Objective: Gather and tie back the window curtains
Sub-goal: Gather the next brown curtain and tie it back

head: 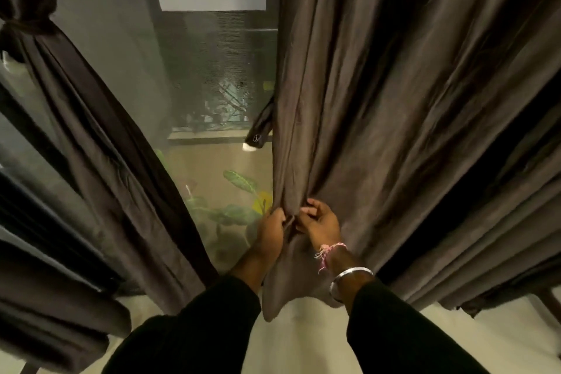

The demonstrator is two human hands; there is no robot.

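brown right curtain (394, 118) hanging loose right of the window glass (212, 70), inner edge bunched low down. left hand (271, 229) and right hand (320, 226) both curled tight on that bunched edge, nearly touching. left curtain (100, 167) already cinched by a tie-back (28, 24) up top. loose tie strap (260, 124) dangling beside the right curtain's edge.

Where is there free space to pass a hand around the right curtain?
Free: the gap between the left curtain and the right curtain, over the window. Crowded: where the left hand and the right hand grip the right curtain's edge.
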